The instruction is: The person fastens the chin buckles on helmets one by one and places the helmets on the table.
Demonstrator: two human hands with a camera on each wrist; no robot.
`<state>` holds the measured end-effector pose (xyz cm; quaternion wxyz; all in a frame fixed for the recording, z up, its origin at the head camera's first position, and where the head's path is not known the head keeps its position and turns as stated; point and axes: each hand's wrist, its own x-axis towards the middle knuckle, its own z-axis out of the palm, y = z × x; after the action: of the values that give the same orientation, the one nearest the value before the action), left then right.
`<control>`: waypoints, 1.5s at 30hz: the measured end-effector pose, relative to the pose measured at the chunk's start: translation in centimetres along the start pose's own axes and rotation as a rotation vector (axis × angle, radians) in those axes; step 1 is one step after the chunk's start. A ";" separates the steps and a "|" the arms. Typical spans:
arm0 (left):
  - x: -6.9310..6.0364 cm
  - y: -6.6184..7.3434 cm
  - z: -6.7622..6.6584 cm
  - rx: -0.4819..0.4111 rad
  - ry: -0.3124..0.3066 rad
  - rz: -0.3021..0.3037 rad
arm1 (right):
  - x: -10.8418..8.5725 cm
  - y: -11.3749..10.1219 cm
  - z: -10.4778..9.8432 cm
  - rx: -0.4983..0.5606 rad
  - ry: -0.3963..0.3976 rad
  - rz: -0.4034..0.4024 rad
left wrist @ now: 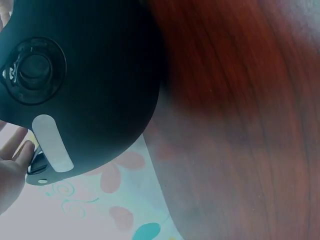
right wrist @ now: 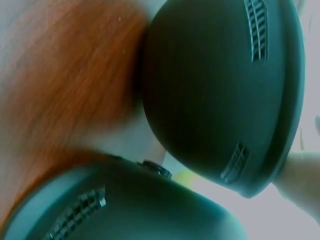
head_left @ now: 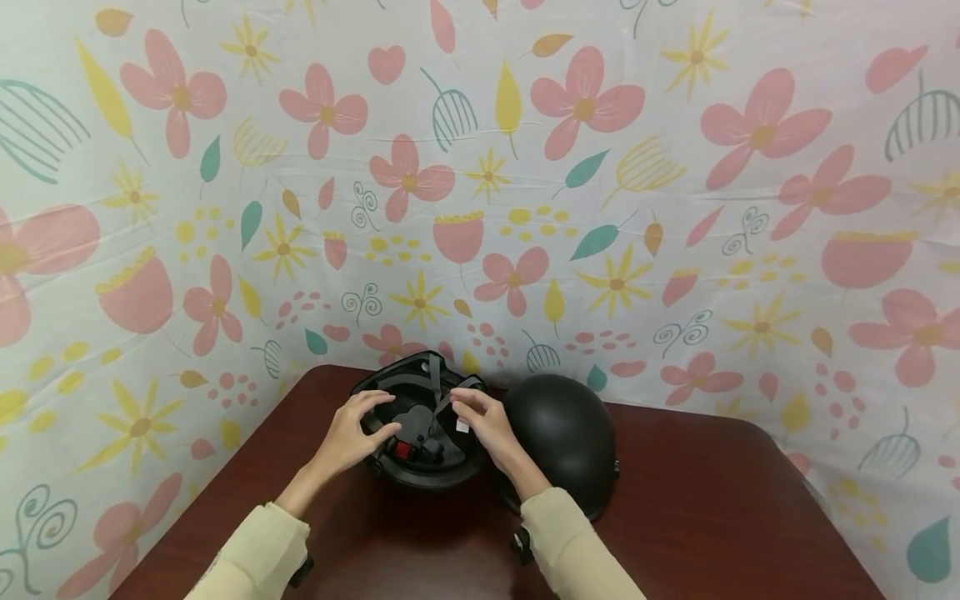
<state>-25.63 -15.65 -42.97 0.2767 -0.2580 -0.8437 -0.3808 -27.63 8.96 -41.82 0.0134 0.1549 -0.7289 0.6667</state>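
Observation:
An upturned black helmet [head_left: 438, 478] rests on the table with its padded inside facing up. A red buckle piece [head_left: 403, 451], a white tag [head_left: 462, 426] and grey straps [head_left: 435, 377] show within it. At its left rim is my left hand [head_left: 348, 433], thumb and fingers apart with a gap between them. My right hand [head_left: 491, 425] reaches over the right rim, fingertips close beside the straps; whether they pinch a strap is unclear. In the left wrist view, fingers [left wrist: 15, 155] lie near the helmet's edge. The helmet shell [right wrist: 215, 90] hides most of the right hand in the right wrist view.
A second black helmet [head_left: 562, 433] sits dome-up just right of the first, close to my right forearm. Both are on a dark red-brown wooden table [head_left: 697, 500]. A flower-printed cloth [head_left: 480, 250] hangs behind the table.

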 end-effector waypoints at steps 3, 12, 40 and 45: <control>0.0 -0.1 -0.4 -0.008 0.016 -0.017 | 0.2 -0.1 -0.6 -0.047 0.066 -0.030; -0.7 -0.4 -0.9 -0.015 0.046 -0.053 | 0.7 0.6 -2.0 -0.155 0.237 -0.077; -2.5 -1.6 -0.9 -0.136 -0.035 -0.286 | -0.2 0.7 -2.9 -0.303 -0.071 0.144; -2.6 -1.2 -1.0 -0.147 -0.035 -0.339 | -0.2 1.9 -2.6 -0.269 -0.052 0.122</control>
<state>-24.23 -17.72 -44.71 0.1743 -0.1380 -0.8496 -0.4782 -28.35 11.65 -43.39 -0.0254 0.1246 -0.8197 0.5584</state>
